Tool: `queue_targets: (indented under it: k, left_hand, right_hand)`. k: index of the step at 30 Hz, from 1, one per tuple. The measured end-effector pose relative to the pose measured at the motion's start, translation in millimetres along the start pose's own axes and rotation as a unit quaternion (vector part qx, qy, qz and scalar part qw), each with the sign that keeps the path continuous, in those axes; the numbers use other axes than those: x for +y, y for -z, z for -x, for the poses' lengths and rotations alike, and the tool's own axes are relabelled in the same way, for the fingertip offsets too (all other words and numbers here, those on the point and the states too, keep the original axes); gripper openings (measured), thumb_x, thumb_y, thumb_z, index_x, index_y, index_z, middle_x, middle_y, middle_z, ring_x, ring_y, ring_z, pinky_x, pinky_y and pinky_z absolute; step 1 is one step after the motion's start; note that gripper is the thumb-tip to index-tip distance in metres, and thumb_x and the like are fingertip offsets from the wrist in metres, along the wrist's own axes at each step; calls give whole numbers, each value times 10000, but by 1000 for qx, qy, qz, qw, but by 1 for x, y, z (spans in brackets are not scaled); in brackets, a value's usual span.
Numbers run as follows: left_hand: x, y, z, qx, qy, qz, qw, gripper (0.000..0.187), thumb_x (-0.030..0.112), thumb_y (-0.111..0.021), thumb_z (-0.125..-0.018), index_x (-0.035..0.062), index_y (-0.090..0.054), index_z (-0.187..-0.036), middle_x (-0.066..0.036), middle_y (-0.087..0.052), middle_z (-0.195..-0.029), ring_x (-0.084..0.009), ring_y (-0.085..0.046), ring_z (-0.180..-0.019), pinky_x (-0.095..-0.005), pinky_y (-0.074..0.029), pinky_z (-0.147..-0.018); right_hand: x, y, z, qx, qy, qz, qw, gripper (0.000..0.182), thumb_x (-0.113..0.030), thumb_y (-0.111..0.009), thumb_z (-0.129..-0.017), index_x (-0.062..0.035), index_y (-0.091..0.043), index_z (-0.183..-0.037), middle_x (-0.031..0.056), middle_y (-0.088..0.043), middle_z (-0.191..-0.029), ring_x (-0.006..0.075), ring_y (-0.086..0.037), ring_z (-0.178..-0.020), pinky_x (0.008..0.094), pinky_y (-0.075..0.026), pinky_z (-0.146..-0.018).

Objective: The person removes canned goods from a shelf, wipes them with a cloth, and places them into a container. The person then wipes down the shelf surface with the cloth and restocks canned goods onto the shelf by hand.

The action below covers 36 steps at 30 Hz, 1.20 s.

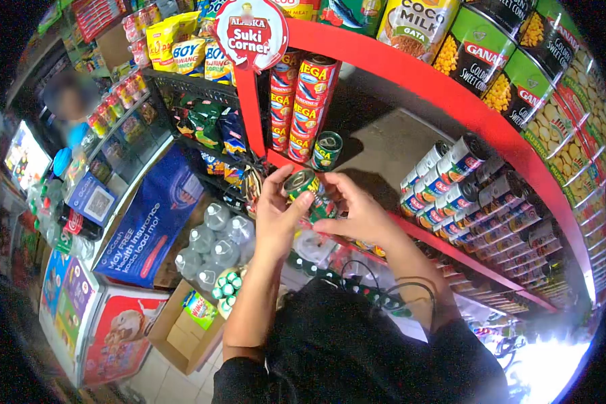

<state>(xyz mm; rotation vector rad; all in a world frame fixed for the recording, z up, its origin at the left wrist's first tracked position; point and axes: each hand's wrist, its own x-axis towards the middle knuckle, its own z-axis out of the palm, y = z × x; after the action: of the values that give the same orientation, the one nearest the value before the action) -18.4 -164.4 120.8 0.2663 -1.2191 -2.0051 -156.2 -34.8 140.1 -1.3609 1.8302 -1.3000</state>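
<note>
My left hand (274, 214) is closed around a small green food can (303, 183), its thumb pressed along the near side. The can is tilted, with its metal lid facing up. On the other side my right hand (357, 214) curves round the can's lower part, fingers and thumb bent; red and green label colours show between the hands. Just beyond, a similar green can (326, 150) stands upright on the red-edged shelf. Behind it rise stacks of red Mega sardine cans (305, 108).
To the right, rows of stacked cans (451, 178) fill the shelf below a red shelf edge (411, 81). Plastic bottles (225, 251) and an open cardboard box (184, 330) are at lower left. A round sign (252, 34) hangs on the red post. Another person (74, 101) is at far left.
</note>
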Motion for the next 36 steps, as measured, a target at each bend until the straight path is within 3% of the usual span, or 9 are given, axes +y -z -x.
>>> queue_targets:
  k: [5,8,13,17,24,25,29,33,36]
  left_hand:
    - [-8,19,8,-3,17,-4,1000,640,372,-610,-1023,13,-384,-1502,-122,-629,-1330,-164,-638,-1040,-313,-521,-846]
    - [-11,34,20,10,54,11,998,629,390,-593,-1028,21,-393,-1497,-111,-666,-1296,-152,-643,-1016,-313,-523,-837]
    - [-15,29,32,-4,79,19,997,458,348,-587,-1035,51,-517,-1377,-69,-692,-1216,-131,-641,-1001,-272,-471,-810]
    - [-25,36,38,-27,85,29,996,416,336,-586,-1035,57,-554,-1342,-69,-694,-1209,-132,-639,-1007,-273,-470,-808]
    - [-40,63,52,3,131,42,990,379,326,-582,-1036,73,-573,-1318,-77,-701,-1211,-156,-638,-1014,-286,-472,-807]
    - [-42,66,53,4,132,44,990,378,326,-581,-1036,73,-573,-1317,-77,-701,-1213,-158,-638,-1013,-289,-472,-807]
    - [-43,73,56,8,136,28,990,445,396,-570,-1032,80,-560,-1345,-82,-695,-1188,-175,-635,-987,-333,-486,-808]
    - [-44,82,60,9,137,29,990,444,402,-562,-1036,81,-562,-1343,-83,-695,-1196,-173,-637,-986,-318,-483,-804]
    - [-38,84,65,13,140,22,990,442,403,-558,-1037,86,-561,-1345,-80,-698,-1202,-170,-644,-993,-308,-479,-792]
  right_hand:
    - [6,3,-7,54,40,-150,986,810,-140,-768,-843,18,-360,-1525,136,-525,-1449,208,-505,-1337,364,-381,-1146]
    - [0,14,-9,63,13,-331,941,647,-104,-623,-901,31,-384,-1488,150,-584,-1377,229,-577,-1259,384,-416,-1121]
    - [9,20,-8,-51,-4,-585,810,514,-197,-679,-889,21,-543,-1334,176,-685,-1198,321,-696,-1005,447,-551,-865]
    - [17,12,-9,-6,57,-509,859,730,-321,-798,-843,-7,-500,-1430,125,-667,-1149,268,-679,-960,371,-553,-791]
    - [7,28,-10,115,60,-439,889,712,-239,-805,-831,28,-509,-1421,88,-657,-1269,206,-656,-1081,355,-556,-895]
    - [-2,29,-11,120,79,-432,890,697,-221,-782,-859,26,-488,-1441,78,-637,-1301,171,-636,-1122,343,-528,-951]
    - [-7,32,-27,159,92,-482,857,526,-250,-617,-973,-15,-486,-1425,181,-616,-1305,325,-621,-1154,501,-478,-1037]
    - [1,41,-36,95,55,-633,766,466,-272,-649,-969,-46,-535,-1359,146,-650,-1162,302,-641,-1064,472,-519,-937]
    - [9,35,-51,201,70,-555,804,295,-136,-703,-941,-38,-606,-1202,110,-691,-1047,284,-673,-989,451,-537,-881]
